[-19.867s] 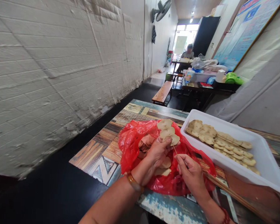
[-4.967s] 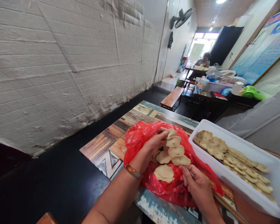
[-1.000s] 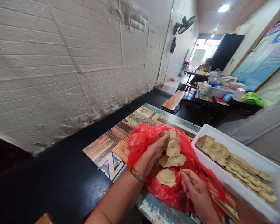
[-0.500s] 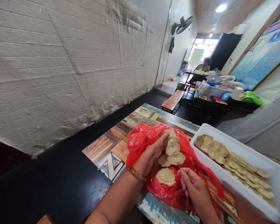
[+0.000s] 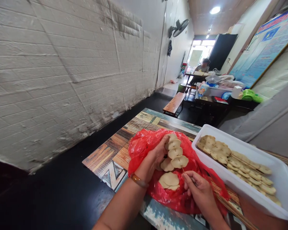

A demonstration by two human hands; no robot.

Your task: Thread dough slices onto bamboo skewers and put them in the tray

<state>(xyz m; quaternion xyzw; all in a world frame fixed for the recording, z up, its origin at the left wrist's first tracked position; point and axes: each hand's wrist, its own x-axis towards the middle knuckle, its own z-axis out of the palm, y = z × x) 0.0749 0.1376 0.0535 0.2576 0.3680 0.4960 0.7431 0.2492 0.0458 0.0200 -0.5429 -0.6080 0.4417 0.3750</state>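
My right hand (image 5: 197, 185) pinches the lower end of a thin skewer (image 5: 183, 170). Several pale, round, wavy-edged slices (image 5: 179, 162) are threaded along that skewer in an overlapping row. My left hand (image 5: 159, 153) is closed around the upper slices from the left, its fingertips partly hidden behind them. Another loose slice (image 5: 166, 165) shows just under the row, beside my left palm. Below, a small stack of flat slices (image 5: 169, 180) lies on a crumpled red plastic bag (image 5: 144, 140), over which both hands work.
A white plastic tub (image 5: 242, 203) at the right holds several loaded skewers. Bare sticks (image 5: 232, 210) lie between bag and tub on the patterned table (image 5: 103, 153). Beyond are a bench (image 5: 174, 103), a cluttered table (image 5: 207, 99) and a seated person (image 5: 203, 66).
The view has swung slightly to the right, so the surroundings sit further left. Both hands keep the same hold on the skewer and slices.
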